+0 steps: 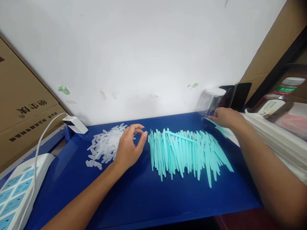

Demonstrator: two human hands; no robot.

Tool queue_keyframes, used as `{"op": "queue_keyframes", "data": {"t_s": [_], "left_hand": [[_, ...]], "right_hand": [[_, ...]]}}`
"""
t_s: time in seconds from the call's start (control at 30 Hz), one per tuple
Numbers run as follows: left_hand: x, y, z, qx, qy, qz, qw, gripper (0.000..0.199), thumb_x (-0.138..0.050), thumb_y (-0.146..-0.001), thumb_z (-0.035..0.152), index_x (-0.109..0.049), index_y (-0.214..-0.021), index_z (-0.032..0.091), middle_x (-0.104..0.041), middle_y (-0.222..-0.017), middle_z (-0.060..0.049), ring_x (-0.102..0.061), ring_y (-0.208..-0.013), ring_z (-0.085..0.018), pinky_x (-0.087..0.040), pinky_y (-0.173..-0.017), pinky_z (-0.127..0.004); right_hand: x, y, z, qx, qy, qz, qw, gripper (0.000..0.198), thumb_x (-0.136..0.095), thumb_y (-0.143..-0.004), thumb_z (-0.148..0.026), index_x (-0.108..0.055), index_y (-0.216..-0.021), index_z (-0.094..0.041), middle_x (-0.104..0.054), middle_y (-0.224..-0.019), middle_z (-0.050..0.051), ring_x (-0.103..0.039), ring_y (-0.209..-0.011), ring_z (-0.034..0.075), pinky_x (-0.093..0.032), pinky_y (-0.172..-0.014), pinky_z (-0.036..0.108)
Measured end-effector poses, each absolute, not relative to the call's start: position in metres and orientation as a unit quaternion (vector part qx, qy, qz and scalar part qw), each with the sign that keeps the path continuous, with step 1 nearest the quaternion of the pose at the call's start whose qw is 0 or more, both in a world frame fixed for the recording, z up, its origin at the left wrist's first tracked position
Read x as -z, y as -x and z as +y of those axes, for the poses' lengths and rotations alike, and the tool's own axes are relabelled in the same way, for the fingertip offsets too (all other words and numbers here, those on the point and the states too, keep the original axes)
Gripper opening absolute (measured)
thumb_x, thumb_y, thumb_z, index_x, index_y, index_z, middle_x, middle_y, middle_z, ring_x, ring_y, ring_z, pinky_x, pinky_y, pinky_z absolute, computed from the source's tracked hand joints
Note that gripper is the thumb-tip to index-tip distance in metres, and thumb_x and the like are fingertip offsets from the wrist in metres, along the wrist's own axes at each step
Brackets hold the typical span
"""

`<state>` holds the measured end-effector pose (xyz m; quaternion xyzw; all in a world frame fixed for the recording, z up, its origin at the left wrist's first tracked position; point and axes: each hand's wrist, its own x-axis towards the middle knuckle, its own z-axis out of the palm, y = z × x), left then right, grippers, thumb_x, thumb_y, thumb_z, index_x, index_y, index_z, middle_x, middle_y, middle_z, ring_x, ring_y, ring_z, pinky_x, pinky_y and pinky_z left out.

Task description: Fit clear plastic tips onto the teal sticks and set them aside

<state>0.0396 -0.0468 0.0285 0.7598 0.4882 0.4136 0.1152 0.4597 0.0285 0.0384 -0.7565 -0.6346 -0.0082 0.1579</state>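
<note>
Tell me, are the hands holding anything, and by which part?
The left hand looks empty. The right hand is at a teal stick, near one end; I can't tell whether it grips it.

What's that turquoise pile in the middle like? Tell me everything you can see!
The pile of turquoise sticks has lots of thin, flat pieces that look like plastic. They lie on the blue table, overlapping, mostly side by side, their narrow ends pointing toward the near edge. Some fan out at the right. One stick lies slantwise across the top. The left hand is close by, apparently not touching.
</note>
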Motion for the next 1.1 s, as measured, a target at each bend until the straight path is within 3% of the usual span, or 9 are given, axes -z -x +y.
{"op": "queue_keyframes", "data": {"t_s": [0.1, 0.2, 0.37, 0.57, 0.63, 0.8, 0.93, 1.1], "left_hand": [[-0.027, -0.04, -0.045, -0.418, -0.759, 0.491, 0.091, 0.021, -0.058, -0.101, 0.039, -0.058, -0.115, 0.023, -0.071, -0.101, -0.004, -0.065, -0.099, -0.024, -0.049, -0.09, -0.04], [-0.029, -0.034, -0.038, -0.388, -0.761, 0.517, 0.06, 0.02, -0.056, -0.101, 0.039, -0.06, -0.113, 0.023, -0.07, -0.097, -0.005, -0.064, -0.097, -0.025, -0.049, -0.083, -0.039], [-0.048, -0.002, -0.017, -0.202, -0.801, 0.564, -0.007, 0.024, -0.054, -0.099, 0.041, -0.067, -0.092, 0.023, -0.064, -0.08, -0.004, -0.059, -0.078, -0.024, -0.041, -0.069, -0.036], [-0.064, 0.03, -0.011, -0.035, -0.833, 0.509, 0.214, 0.036, -0.072, -0.081, 0.06, -0.075, -0.095, 0.027, -0.059, -0.077, -0.001, -0.054, -0.064, -0.02, -0.036, -0.057, -0.029], [-0.061, 0.032, -0.011, -0.016, -0.832, 0.501, 0.239, 0.035, -0.076, -0.076, 0.059, -0.076, -0.089, 0.027, -0.061, -0.081, -0.002, -0.056, -0.067, -0.02, -0.037, -0.057, -0.029], [-0.053, 0.024, -0.012, -0.013, -0.842, 0.48, 0.246, 0.032, -0.072, -0.081, 0.057, -0.072, -0.079, 0.025, -0.065, -0.084, -0.004, -0.059, -0.077, -0.023, -0.041, -0.066, -0.03], [-0.053, 0.016, -0.017, -0.027, -0.843, 0.482, 0.237, 0.032, -0.069, -0.083, 0.056, -0.072, -0.089, 0.024, -0.067, -0.087, -0.005, -0.06, -0.077, -0.023, -0.043, -0.067, -0.031], [-0.049, 0.008, -0.018, -0.057, -0.854, 0.465, 0.226, 0.026, -0.067, -0.089, 0.049, -0.071, -0.084, 0.023, -0.07, -0.09, -0.005, -0.063, -0.082, -0.023, -0.046, -0.071, -0.032]], "right_hand": [[-0.053, -0.426, 0.015, -0.09, 0.669, -0.724, 0.143, 0.037, -0.072, -0.088, -0.056, -0.074, -0.093, -0.019, -0.072, -0.087, 0.009, -0.063, -0.075, 0.02, -0.042, -0.067, 0.031], [-0.058, -0.386, 0.001, -0.255, 0.528, -0.798, 0.138, 0.045, -0.07, -0.087, -0.064, -0.074, -0.095, -0.019, -0.07, -0.083, 0.007, -0.059, -0.071, 0.019, -0.042, -0.062, 0.03], [-0.047, -0.353, -0.011, -0.297, 0.499, -0.805, 0.121, 0.041, -0.074, -0.084, -0.059, -0.068, -0.087, -0.019, -0.062, -0.076, 0.003, -0.049, -0.063, 0.015, -0.037, -0.054, 0.029], [-0.046, -0.353, -0.01, -0.288, 0.499, -0.797, 0.182, 0.033, -0.067, -0.091, -0.051, -0.063, -0.082, -0.019, -0.059, -0.07, 0.001, -0.048, -0.061, 0.014, -0.038, -0.055, 0.029], [-0.049, -0.352, -0.009, -0.259, 0.513, -0.786, 0.228, 0.032, -0.065, -0.093, -0.049, -0.061, -0.081, -0.02, -0.061, -0.071, 0.002, -0.052, -0.063, 0.015, -0.04, -0.058, 0.03], [-0.05, -0.347, -0.011, -0.24, 0.508, -0.769, 0.304, 0.029, -0.065, -0.093, -0.047, -0.061, -0.084, -0.02, -0.065, -0.076, 0.004, -0.056, -0.069, 0.017, -0.044, -0.064, 0.032], [-0.045, -0.34, -0.014, -0.26, 0.482, -0.777, 0.31, 0.029, -0.064, -0.095, -0.047, -0.061, -0.084, -0.02, -0.063, -0.077, 0.003, -0.056, -0.069, 0.016, -0.044, -0.064, 0.032], [-0.045, -0.333, -0.018, -0.337, 0.434, -0.784, 0.289, 0.025, -0.065, -0.097, -0.044, -0.062, -0.093, -0.02, -0.071, -0.084, 0.005, -0.064, -0.074, 0.017, -0.049, -0.066, 0.032]]}}
